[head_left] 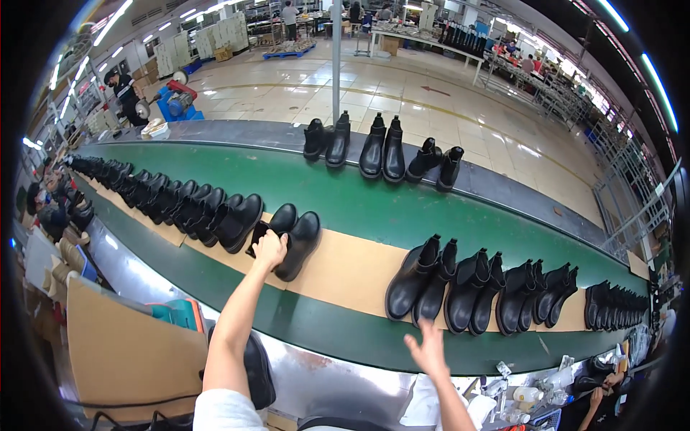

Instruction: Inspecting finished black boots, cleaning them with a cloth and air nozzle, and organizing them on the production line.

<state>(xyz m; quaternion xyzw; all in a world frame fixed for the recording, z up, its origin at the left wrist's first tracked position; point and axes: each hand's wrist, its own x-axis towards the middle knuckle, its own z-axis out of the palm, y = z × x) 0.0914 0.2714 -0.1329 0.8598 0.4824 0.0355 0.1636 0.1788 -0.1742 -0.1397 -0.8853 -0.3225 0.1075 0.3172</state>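
My left hand (271, 249) is closed on the upper part of a pair of black ankle boots, at the right end of the row on the left. The nearer boot of that pair (302, 244) rests on brown cardboard (345, 266) with its toe pointing away; its mate (284, 217) lies just behind it. Whether my fingers grip one shaft or both cannot be seen. My right hand (429, 350) is open and holds nothing, its fingers spread just in front of another upright pair of black boots (413, 280).
The cardboard strip lies along a green conveyor belt (345, 190). Black boots (172, 205) line it at left, more pairs (517, 298) at right. Several boots (381, 147) stand on the far metal edge. Bottles (528, 394) and a coworker's hands (611, 381) are at lower right.
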